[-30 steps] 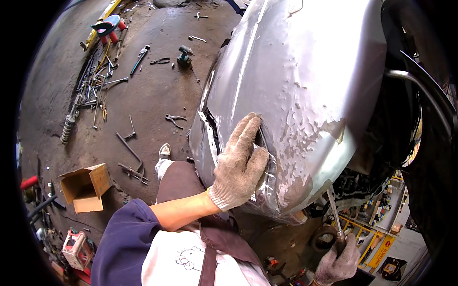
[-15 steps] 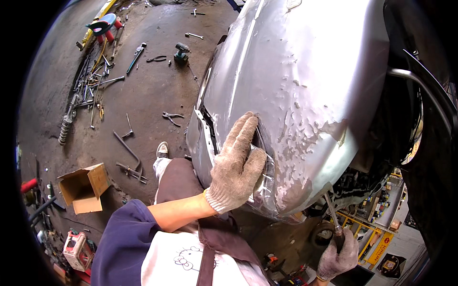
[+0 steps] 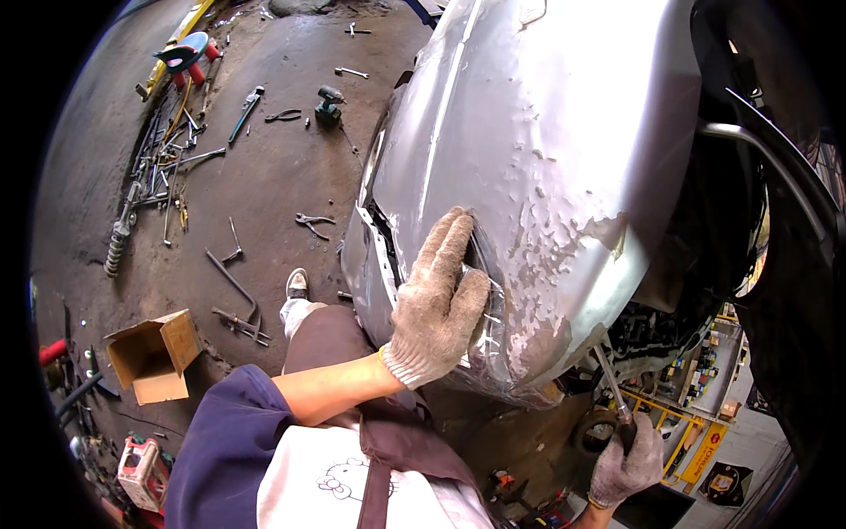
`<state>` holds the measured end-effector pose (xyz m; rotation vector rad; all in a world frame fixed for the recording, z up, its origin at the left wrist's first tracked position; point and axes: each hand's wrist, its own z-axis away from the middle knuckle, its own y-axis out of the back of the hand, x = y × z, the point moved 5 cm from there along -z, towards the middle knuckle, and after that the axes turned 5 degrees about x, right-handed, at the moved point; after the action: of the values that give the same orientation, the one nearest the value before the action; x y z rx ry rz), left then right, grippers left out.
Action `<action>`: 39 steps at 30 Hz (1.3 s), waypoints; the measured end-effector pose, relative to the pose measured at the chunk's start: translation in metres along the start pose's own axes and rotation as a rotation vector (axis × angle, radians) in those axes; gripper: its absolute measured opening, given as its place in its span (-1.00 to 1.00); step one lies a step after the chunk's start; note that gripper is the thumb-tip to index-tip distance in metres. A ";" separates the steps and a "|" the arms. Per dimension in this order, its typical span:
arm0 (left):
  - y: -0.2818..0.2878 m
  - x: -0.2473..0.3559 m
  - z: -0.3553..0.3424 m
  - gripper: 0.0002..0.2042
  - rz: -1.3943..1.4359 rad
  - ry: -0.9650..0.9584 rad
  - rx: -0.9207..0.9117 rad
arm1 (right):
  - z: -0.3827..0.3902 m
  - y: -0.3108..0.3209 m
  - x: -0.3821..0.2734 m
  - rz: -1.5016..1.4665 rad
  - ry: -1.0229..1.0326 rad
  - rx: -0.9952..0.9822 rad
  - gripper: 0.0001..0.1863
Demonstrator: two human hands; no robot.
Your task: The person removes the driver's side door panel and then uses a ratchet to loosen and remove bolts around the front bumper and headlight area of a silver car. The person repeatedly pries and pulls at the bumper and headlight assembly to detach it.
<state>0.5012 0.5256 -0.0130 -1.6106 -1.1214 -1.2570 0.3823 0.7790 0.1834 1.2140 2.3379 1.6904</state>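
A silver car body panel (image 3: 520,150) with cracked, flaking paint takes up the middle. My left hand (image 3: 438,304), in a beige knit glove, lies on its near corner with the fingers stretched out flat. Clear plastic covers a lamp (image 3: 487,339) beside the thumb, partly hidden by the hand. At lower right my gloved right hand (image 3: 627,463) is closed round the dark handle of a screwdriver-like tool (image 3: 613,381) with a long metal shaft. The shaft points up, its tip at the panel's lower right edge; I cannot tell whether it is wedged under it.
On the floor at left lie pliers (image 3: 312,225), a cordless drill (image 3: 329,106), a wrench (image 3: 352,72) and several bars and sockets. An open cardboard box (image 3: 159,360) and a small stool (image 3: 183,53) stand farther left. Beyond the right hand are a yellow rack (image 3: 705,454) and a tire (image 3: 596,429).
The whole view has shifted slightly, with the panel a little farther left. Both hands keep the same places on the panel and the tool; the tool's tip stays at the edge.
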 end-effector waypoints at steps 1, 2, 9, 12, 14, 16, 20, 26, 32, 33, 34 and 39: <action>0.000 -0.001 0.000 -0.45 0.004 0.000 -0.002 | 0.002 0.002 0.003 0.002 -0.002 0.019 -0.74; 0.000 -0.001 0.000 -0.45 0.002 0.007 -0.003 | 0.002 0.004 0.007 0.004 -0.004 0.037 -0.74; 0.000 -0.002 0.000 -0.45 0.009 0.016 -0.002 | -0.010 0.014 -0.002 0.112 0.010 -0.059 -0.71; 0.000 -0.001 0.000 -0.45 -0.007 0.002 -0.002 | -0.015 0.011 -0.001 0.069 0.014 -0.083 -0.69; 0.001 0.001 0.000 -0.45 0.006 0.039 -0.011 | -0.018 0.008 0.002 0.019 0.035 -0.068 -0.69; 0.002 0.003 0.000 -0.44 0.042 0.118 -0.024 | -0.015 0.006 0.006 -0.025 0.056 -0.031 -0.69; 0.001 0.000 0.000 -0.43 -0.016 0.035 -0.027 | -0.014 0.006 0.011 -0.076 -0.060 -0.101 -0.68; 0.001 0.003 0.001 -0.42 -0.023 0.049 -0.032 | -0.015 0.001 0.014 -0.163 -0.020 -0.038 -0.70; 0.001 0.003 0.001 -0.42 -0.008 0.021 -0.011 | -0.018 0.005 0.018 -0.222 -0.121 -0.116 -0.67; 0.001 0.004 0.000 -0.43 -0.004 0.012 -0.005 | -0.020 0.006 0.017 -0.209 -0.084 -0.076 -0.71; 0.000 0.003 0.001 -0.43 0.000 0.011 0.001 | -0.021 0.004 0.017 -0.194 -0.044 -0.043 -0.75; 0.000 0.003 0.002 -0.44 0.023 0.021 0.013 | -0.019 0.000 0.019 -0.165 -0.020 -0.015 -0.79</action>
<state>0.5017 0.5277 -0.0103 -1.5930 -1.0933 -1.2466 0.3608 0.7753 0.1988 0.9990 2.3363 1.6317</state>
